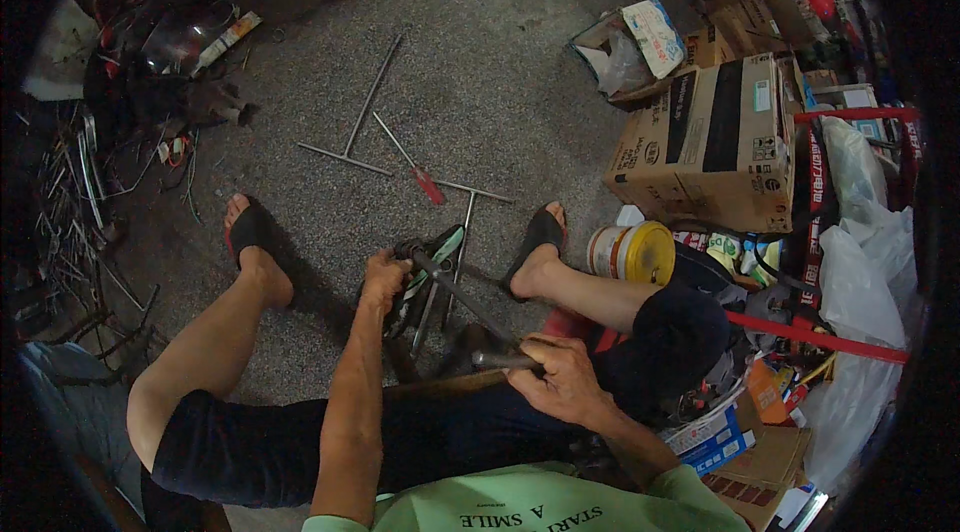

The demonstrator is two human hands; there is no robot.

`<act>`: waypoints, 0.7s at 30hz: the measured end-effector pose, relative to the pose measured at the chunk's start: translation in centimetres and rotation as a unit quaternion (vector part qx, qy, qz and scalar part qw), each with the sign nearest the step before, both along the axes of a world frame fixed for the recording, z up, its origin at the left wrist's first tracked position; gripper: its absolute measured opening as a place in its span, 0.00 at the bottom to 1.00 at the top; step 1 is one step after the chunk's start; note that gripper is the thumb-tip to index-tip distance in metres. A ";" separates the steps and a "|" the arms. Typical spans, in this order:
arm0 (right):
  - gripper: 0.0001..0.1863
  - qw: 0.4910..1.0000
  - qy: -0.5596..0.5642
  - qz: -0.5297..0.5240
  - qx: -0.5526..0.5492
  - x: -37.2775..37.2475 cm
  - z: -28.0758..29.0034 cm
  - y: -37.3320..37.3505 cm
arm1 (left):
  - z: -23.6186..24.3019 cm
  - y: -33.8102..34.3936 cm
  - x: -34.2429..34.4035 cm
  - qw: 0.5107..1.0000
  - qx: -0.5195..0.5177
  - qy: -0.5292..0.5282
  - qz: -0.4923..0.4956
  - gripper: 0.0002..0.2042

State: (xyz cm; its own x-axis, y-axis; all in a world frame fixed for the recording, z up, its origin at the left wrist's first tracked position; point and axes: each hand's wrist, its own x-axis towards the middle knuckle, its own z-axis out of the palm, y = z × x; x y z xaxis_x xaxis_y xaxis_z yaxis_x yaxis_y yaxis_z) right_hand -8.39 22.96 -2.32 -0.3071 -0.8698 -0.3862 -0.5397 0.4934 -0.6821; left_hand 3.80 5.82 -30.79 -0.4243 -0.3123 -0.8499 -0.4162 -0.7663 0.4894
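Observation:
My left hand is closed at the near end of a dark metal fitting, from which a long dark bar slopes down to the right. My right hand is wrapped round a short metal crosspiece at the bar's lower end. Behind the bar is a black and pale-green object, too obscured to identify. A T-shaped rod lies beside it. Farther forward on the speckled floor are another T-shaped rod and a red-handled screwdriver.
My sandalled feet stand either side. At left lie scrap rods, a white tube and dark clutter. At right are stacked cardboard boxes, a yellow bucket, red metal bars, plastic sheeting and assorted packages.

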 end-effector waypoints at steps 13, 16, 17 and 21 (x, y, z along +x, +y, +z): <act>0.15 0.974 0.113 0.195 -0.009 0.1 -0.1 0.2 | -8.4 2.6 1.3 0.991 -0.130 0.022 0.012 0.34; 0.16 0.950 0.161 0.267 -0.009 -1.1 0.7 -0.4 | -8.4 3.0 0.9 0.974 -0.222 -0.013 -0.051 0.32; 0.16 0.949 0.156 0.274 0.032 -1.7 1.1 -0.8 | -6.1 3.2 -0.6 0.971 -0.225 -0.034 -0.068 0.31; 0.14 0.951 0.096 0.279 0.090 -3.0 2.3 -3.3 | -2.6 3.9 -0.9 0.975 -0.215 -0.051 0.012 0.29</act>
